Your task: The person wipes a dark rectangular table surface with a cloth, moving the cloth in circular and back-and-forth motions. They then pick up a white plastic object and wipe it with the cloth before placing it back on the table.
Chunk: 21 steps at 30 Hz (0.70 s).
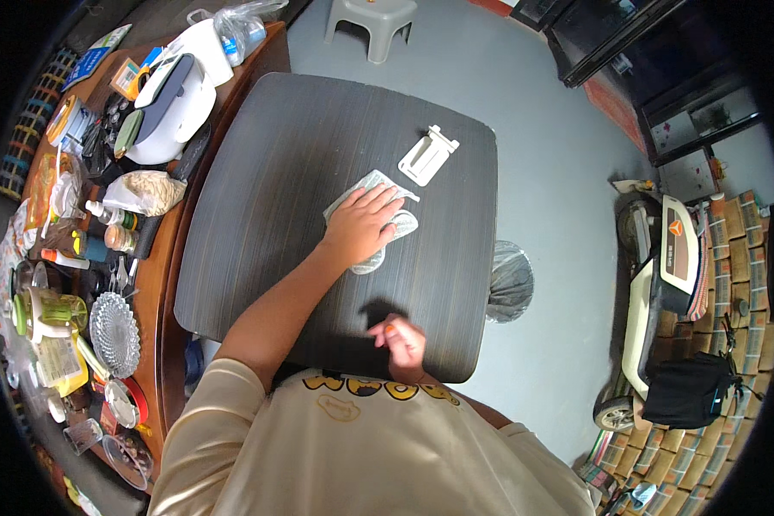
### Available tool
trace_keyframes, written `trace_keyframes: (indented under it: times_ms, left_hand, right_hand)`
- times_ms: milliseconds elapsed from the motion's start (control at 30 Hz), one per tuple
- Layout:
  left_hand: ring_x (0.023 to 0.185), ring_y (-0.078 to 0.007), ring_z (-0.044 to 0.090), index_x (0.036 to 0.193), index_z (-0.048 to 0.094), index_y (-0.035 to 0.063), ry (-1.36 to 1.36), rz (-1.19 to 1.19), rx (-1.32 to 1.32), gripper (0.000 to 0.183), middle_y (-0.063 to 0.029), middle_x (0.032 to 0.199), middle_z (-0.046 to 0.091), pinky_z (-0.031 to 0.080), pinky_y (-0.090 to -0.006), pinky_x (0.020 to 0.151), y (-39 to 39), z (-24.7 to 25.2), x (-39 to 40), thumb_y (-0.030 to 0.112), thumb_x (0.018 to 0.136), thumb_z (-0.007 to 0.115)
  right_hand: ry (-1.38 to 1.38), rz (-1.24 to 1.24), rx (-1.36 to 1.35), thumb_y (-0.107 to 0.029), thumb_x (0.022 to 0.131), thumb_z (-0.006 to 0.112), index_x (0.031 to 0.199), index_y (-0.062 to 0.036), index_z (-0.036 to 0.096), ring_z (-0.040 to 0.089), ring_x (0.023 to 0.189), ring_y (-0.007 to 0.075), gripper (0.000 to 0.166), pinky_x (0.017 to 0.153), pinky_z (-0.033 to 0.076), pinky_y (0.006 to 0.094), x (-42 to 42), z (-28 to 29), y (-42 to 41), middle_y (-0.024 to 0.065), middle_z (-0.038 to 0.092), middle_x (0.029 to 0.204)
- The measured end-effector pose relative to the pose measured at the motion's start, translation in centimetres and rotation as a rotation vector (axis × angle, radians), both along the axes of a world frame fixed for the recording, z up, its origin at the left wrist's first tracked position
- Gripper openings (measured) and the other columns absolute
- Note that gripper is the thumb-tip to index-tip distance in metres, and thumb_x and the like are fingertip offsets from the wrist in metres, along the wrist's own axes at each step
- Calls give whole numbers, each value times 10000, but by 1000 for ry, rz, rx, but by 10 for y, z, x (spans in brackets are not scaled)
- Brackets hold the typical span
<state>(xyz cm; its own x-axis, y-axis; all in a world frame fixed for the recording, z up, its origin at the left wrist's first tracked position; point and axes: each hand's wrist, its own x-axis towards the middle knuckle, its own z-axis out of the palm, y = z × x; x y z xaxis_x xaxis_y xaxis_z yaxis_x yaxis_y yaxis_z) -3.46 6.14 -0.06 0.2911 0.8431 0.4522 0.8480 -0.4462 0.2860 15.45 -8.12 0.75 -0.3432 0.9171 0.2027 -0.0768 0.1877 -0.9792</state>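
Observation:
My left hand (364,222) lies flat, palm down, on a thin pale grey-green patterned sheet (375,177) on the dark wood-grain table (284,168). Fingers slightly apart, it presses on the sheet without gripping it. Pale rounded pieces, one beside the thumb (405,222) and another under the wrist (369,263), show from below the hand; whether they belong to the sheet is hidden. Just beyond the fingertips rests a white plastic stand (429,157). My right hand (403,345) hovers over the table's near edge, fingers loosely curled and a little blurred. Nothing shows in it.
A wooden sideboard (161,309) along the left carries a white appliance (171,109), bottles and a cut-glass dish (115,335). A lined bin (511,280) stands by the table's right edge. A grey plastic stool (371,26) is beyond; an electric scooter (645,309) is parked right.

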Motion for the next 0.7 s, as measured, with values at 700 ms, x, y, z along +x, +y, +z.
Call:
trace_keyframes:
  times_ms: [700]
  left_hand:
    - [1414, -244, 408, 1365, 578, 127, -38, 7, -298, 482, -88, 1459, 513, 302, -456, 1172, -172, 23, -11, 310, 922, 627]
  right_hand:
    - [111, 114, -647, -173, 976, 627, 1253, 40, 615, 614, 975, 122, 350, 902, 469, 272, -83, 19, 111, 67, 683, 1100]
